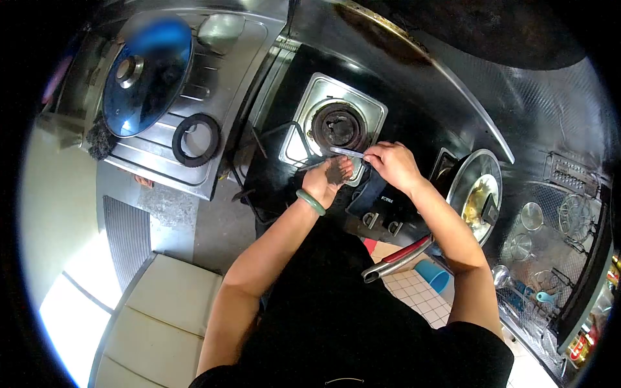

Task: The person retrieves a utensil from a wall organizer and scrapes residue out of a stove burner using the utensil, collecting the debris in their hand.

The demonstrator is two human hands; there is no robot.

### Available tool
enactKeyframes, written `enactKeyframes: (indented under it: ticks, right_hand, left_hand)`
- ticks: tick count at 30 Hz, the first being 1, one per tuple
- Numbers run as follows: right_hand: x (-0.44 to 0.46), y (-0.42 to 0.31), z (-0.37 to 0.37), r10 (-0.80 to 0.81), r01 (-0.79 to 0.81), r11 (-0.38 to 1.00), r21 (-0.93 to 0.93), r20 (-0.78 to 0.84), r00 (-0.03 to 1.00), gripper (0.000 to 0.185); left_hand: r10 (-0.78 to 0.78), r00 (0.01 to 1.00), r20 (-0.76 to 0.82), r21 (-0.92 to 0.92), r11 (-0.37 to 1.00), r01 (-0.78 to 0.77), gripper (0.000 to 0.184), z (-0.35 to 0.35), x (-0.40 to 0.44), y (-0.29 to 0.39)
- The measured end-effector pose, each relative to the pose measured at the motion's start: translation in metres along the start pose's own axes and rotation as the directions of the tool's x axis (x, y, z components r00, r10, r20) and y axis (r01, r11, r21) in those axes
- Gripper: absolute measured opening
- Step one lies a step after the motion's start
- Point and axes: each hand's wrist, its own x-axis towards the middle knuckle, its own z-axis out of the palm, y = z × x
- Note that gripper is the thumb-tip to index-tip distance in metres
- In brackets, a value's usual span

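My left hand (320, 182), with a green bangle (311, 202) at the wrist, is turned palm up with its fingers cupped. A patch of dark debris (336, 172) lies in it; its exact kind is unclear. My right hand (393, 165) is closed on a slim, flat, knife-like blade (347, 152), which points left just above the left fingertips. Both hands are at the near edge of a gas burner (338, 126) in a square steel drip tray (317, 87). The tray is stained brown around the burner. A wire pan support (292, 143) overlaps the tray's left side.
A lidded pan (485, 168) stands on the right burner, its red handle (404, 251) reaching toward my body. At left, the steel drainboard (252, 48) holds a blue glass lid (152, 84), a black ring (178, 142) and a dark scouring pad (100, 140). A range hood edge (479, 107) hangs over the back.
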Motion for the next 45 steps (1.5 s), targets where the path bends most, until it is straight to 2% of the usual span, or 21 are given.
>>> enactKeyframes:
  ticks: [6, 8, 15, 18, 24, 27, 29, 31, 35, 38, 42, 43, 45]
  right_hand:
    - [0.004, 0.018, 0.013, 0.07, -0.096, 0.943, 0.32, 0.092, 0.993, 0.017]
    - [0.005, 0.019, 0.014, 0.096, -0.134, 0.923, 0.36, 0.122, 0.988, 0.017]
    - [0.006, 0.022, 0.015, 0.115, -0.183, 0.873, 0.452, 0.174, 0.978, 0.018]
    - [0.005, 0.021, 0.012, 0.087, -0.141, 0.894, 0.425, 0.142, 0.986, 0.017]
    - [-0.002, 0.024, 0.015, 0.126, -0.186, 0.865, 0.467, 0.157, 0.98, 0.018]
    - [-0.011, 0.018, 0.005, 0.1, -0.139, 0.9, 0.414, 0.115, 0.988, 0.014]
    - [-0.02, 0.004, -0.017, -0.081, 0.085, 0.983, 0.162, -0.034, 0.996, 0.013]
    - [-0.024, -0.002, -0.026, -0.266, 0.255, 0.963, -0.091, -0.145, 0.953, 0.007]
    - [-0.016, -0.007, -0.028, -0.206, 0.176, 0.974, -0.145, -0.23, 0.951, 0.011]
    - [-0.002, -0.017, -0.022, -0.256, 0.214, 0.96, -0.182, -0.255, 0.932, 0.011]
    - [0.006, -0.027, -0.011, -0.202, 0.137, 0.954, -0.265, -0.235, 0.951, 0.017]
    - [0.006, -0.029, -0.012, -0.205, 0.144, 0.942, -0.303, -0.183, 0.961, 0.02]
    - [0.007, -0.033, -0.018, -0.249, 0.19, 0.937, -0.292, -0.177, 0.952, 0.02]
  left_hand:
    - [0.005, 1.0, -0.006, 0.017, 1.0, -0.005, 0.039, 0.0, -0.001, 0.0]
    - [-0.004, 1.0, 0.004, -0.01, 1.0, 0.005, 0.038, -0.002, 0.001, 0.0]
    - [0.011, 1.0, -0.011, 0.004, 1.0, -0.011, 0.034, 0.002, -0.005, 0.002]
    - [0.011, 1.0, -0.016, 0.005, 1.0, -0.011, 0.035, 0.002, -0.005, 0.002]
    - [0.01, 1.0, 0.004, -0.008, 1.0, -0.01, 0.034, 0.004, -0.008, 0.003]
    - [0.007, 1.0, -0.018, -0.004, 1.0, -0.007, 0.034, 0.004, -0.008, 0.003]
    - [0.013, 1.0, -0.016, 0.018, 1.0, -0.013, 0.034, 0.003, -0.008, 0.003]
    - [0.03, 1.0, -0.006, 0.006, 1.0, -0.03, 0.035, 0.002, -0.008, 0.003]
    - [0.005, 1.0, 0.014, -0.006, 1.0, -0.005, 0.036, 0.0, -0.003, 0.002]
    - [0.012, 1.0, 0.021, 0.006, 1.0, -0.013, 0.036, -0.002, -0.005, 0.003]
    - [0.018, 0.999, 0.037, 0.007, 1.0, -0.018, 0.036, -0.008, -0.002, 0.001]
    - [0.023, 0.999, 0.041, 0.008, 1.0, -0.024, 0.036, -0.008, -0.003, 0.001]
    - [0.023, 0.999, 0.04, 0.02, 1.0, -0.024, 0.036, -0.006, -0.005, 0.003]
